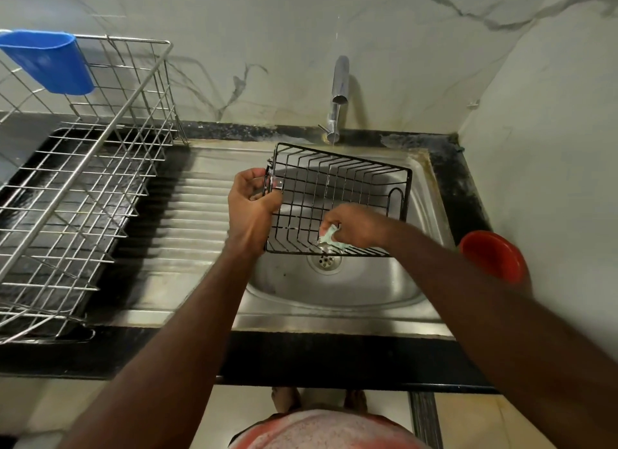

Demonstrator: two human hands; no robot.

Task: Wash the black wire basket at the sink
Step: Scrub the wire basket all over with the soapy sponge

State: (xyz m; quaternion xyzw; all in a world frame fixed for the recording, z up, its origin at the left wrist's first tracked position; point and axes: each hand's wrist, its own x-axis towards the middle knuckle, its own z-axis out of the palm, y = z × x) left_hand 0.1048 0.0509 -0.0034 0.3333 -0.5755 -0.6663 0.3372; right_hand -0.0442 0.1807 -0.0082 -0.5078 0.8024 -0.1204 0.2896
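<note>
1. Black wire basket [336, 194]: held above the basin of the steel sink [334, 294], tilted, its far rim just under the tap [339, 87]. It touches nothing but the two hands.
2. Left hand [252, 202]: fingers curled round the basket's left end, carrying its weight.
3. Right hand [356, 228]: pinches a pale green scrub pad [329, 237] against the wires at the basket's near side.
4. Water: I make out what looks like a thin stream from the tap spout, passing through the basket's far part. I cannot tell how strong it is.
5. Risk, slip: a single wet grip at one end holds the basket. I judge that hard scrubbing at the near side could twist it loose and drop it into the basin.
6. Risk, snag: the pad may catch on the wire crossings and tear or pull free. The drain [325, 260] lies directly beneath it.
7. Risk, knock: raising the far rim would strike the tap spout.
8. Risk, splash: water hitting the wires may scatter onto the black counter [451, 181].
9. Surroundings, left: ribbed drainboard [200, 214], then a steel wire dish rack [83, 167] with a blue plastic holder [50, 60] hung on its far rail.
10. Surroundings, right: a red bowl [491, 254] on the counter edge, near the right forearm. A wide sweep of that arm could nudge it.
11. Obstructions: nothing lies between the hands and the basket.
</note>
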